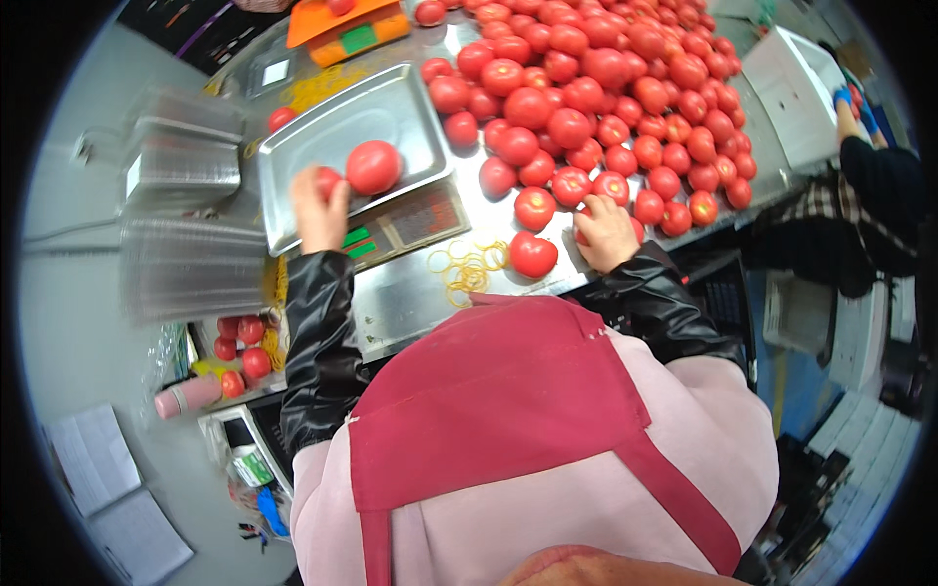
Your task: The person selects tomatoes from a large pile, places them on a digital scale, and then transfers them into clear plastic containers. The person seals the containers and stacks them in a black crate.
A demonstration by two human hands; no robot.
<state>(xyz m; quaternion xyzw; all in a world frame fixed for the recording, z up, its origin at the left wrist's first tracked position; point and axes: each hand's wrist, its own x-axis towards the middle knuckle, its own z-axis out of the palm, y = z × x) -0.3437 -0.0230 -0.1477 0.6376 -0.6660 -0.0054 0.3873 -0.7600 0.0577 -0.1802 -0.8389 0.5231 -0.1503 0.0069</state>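
Observation:
My left hand (320, 212) is over the left part of a shallow steel tray (293, 165), with its thumb and fingers around a small tomato (327, 182). Beside that hand, a larger tomato (374, 167) lies in the tray. The tray rests on a weighing scale (421, 220) with a green and red display. At the near edge of the tomato pile (568, 128), my right hand (610, 236) cups a tomato (582, 228) that its fingers mostly hide. A ribbed tomato (533, 255) sits on the steel table just left of my right hand.
Loose yellow rubber bands (467, 271) lie before me. Stacked clear plastic containers (194, 267) stand left, near a pink bottle (188, 396). An orange scale (352, 33) is at the back. At far right, a co-worker's blue-gloved hands are by a white foam box (795, 95).

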